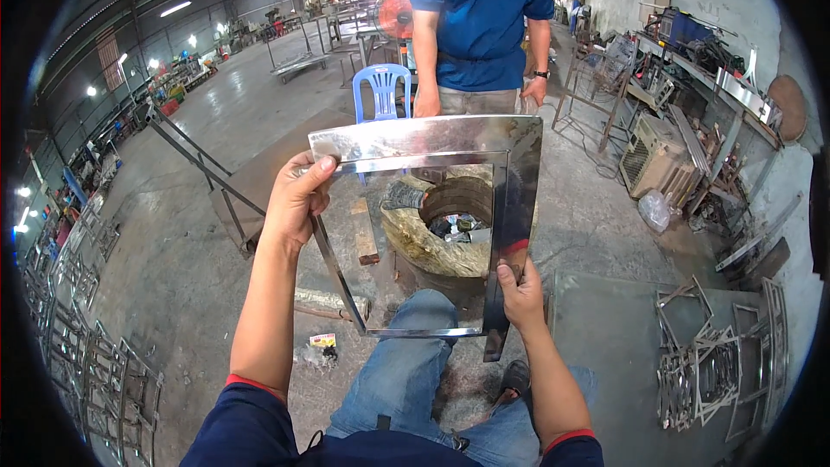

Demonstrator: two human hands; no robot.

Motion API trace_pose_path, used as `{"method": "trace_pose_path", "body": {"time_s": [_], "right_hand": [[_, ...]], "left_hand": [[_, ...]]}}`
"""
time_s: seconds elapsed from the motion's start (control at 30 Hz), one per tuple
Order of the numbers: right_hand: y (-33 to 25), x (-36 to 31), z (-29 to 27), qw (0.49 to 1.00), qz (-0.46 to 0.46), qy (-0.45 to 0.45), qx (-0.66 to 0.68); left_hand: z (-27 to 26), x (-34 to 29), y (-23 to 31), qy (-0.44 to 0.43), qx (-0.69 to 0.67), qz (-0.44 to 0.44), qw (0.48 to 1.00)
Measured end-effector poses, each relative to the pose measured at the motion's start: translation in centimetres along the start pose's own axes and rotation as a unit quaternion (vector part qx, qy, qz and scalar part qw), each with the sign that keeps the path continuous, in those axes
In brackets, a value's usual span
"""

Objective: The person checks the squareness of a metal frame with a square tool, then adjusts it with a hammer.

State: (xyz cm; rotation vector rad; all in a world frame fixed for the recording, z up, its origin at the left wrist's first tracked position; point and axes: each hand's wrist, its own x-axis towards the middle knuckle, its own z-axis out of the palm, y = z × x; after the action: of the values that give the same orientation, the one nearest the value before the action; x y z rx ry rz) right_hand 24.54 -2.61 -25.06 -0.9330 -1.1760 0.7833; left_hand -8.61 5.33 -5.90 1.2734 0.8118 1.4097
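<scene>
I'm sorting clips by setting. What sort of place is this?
Probably a metalworking shop: a shiny metal frame is held up close to the camera, similar frames are piled at the lower right, and strip lights glow overhead.

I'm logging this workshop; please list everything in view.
Metal frame: one, silver, centre.
Round bin: one, yellowish-brown, beyond the frame.
Wooden block: one, brown, left of bin.
Chair: one, blue, ahead.
Co-worker: one, blue shirt, right of chair.
Fan: one, orange, beyond chair.
Boxy unit: one, beige, at right.
Other frames: many, silver, lower left and right.
Other clutter: uncounted, mixed colours, both sides.
Legs: two, blue jeans, lower centre.
Left hand: one, bare, frame's upper-left corner.
Right hand: one, bare, frame's right side.
</scene>
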Motion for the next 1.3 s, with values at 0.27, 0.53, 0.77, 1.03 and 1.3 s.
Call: {"method": "trace_pose_path", "body": {"time_s": [0.27, 0.53, 0.77, 1.03, 1.3], "right_hand": [[0.0, 0.2, -0.2, 0.999, 0.005, -0.030, 0.014], [-0.1, 0.3, -0.4, 0.998, 0.025, -0.060, 0.024], [-0.9, 0.2, -0.1, 0.998, 0.007, -0.054, -0.015], [-1.4, 0.1, -0.2, 0.996, -0.013, -0.072, -0.041], [-0.6, 0.2, -0.3, 0.996, -0.001, -0.084, -0.019]], "left_hand": [[-0.7, 1.5, -1.3, -0.020, -0.002, -0.016, 1.000], [-0.9, 2.4, -1.7, -0.024, -0.008, -0.017, 1.000], [-1.4, 2.8, -2.0, -0.041, -0.030, -0.028, 0.998], [-2.5, 3.9, -2.9, -0.068, -0.052, -0.048, 0.995], [-2.2, 3.8, -3.2, -0.050, -0.050, -0.045, 0.997]]}}
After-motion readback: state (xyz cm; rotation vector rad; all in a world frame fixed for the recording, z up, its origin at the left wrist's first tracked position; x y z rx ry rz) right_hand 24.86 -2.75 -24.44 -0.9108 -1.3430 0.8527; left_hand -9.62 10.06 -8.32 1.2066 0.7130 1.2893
